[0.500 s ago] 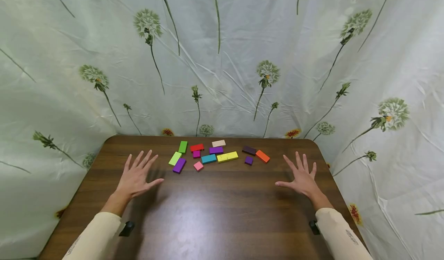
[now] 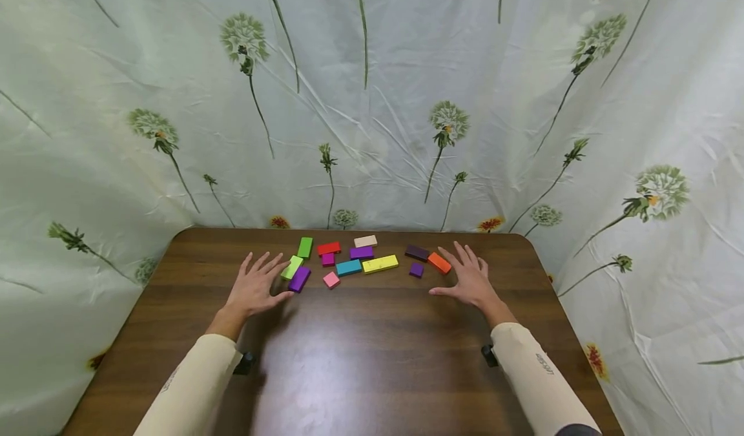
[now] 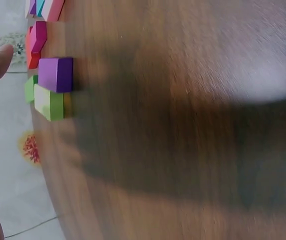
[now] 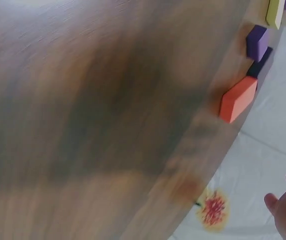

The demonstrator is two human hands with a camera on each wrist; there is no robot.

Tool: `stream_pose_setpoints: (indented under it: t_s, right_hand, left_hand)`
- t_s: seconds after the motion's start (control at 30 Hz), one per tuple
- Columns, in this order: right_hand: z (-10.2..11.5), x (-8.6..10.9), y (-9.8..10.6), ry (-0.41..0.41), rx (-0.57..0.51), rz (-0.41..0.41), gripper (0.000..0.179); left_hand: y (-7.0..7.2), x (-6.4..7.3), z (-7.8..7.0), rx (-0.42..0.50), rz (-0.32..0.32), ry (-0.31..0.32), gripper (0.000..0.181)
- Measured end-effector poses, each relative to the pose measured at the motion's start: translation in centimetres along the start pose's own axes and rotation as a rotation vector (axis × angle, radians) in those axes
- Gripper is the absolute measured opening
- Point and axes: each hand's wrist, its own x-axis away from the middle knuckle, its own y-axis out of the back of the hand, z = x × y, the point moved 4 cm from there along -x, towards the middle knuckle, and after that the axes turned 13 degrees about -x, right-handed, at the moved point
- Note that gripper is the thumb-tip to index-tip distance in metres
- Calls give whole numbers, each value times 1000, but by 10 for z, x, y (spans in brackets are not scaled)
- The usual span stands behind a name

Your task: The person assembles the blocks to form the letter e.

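Observation:
Several coloured blocks lie toward the far side of the wooden table [image 2: 360, 339]. My left hand [image 2: 256, 289] is held with fingers spread, beside the light green block [image 2: 292, 267] and the purple block [image 2: 299, 279]; in the left wrist view both blocks lie beyond the thumb. On the other side, my right hand [image 2: 469, 282] has its fingers spread next to the orange block [image 2: 439, 263]. Close to that block lie a dark brown block [image 2: 417, 252] and a small dark purple block [image 2: 416, 269]. Neither hand holds anything.
Between the hands lie a yellow block [image 2: 380, 263], a blue block [image 2: 349, 267], a pink block [image 2: 331, 280], a red block [image 2: 329, 248] and a beige block [image 2: 365, 241]. A green block [image 2: 305, 247] sits farther left. A dandelion-print curtain [image 2: 383, 165] hangs behind the table.
Both hands have moved inward toward the blocks, the left to the right and the right to the left. The blocks lie as before.

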Motion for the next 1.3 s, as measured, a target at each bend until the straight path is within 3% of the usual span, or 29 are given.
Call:
stream_pose_setpoints:
  t_s: [0.23,0.63,0.9,1.3]
  right_hand:
    - [11,-28,-16,37,-26,48,91]
    - [30,-63,-43,92,-45,141,71]
    - [45,-81,-63,129,-27,236,60]
    - [51,-100,-89,106,0,297,47]
  left_hand:
    - [-16,-9,-6,159,81,-7,69]
    - [-25,-21,-17,219,124,-64,67]
    - [-34,-28,-19,204,218,-56,62]
    - [-40,-28,-15,161,187,-70,51]
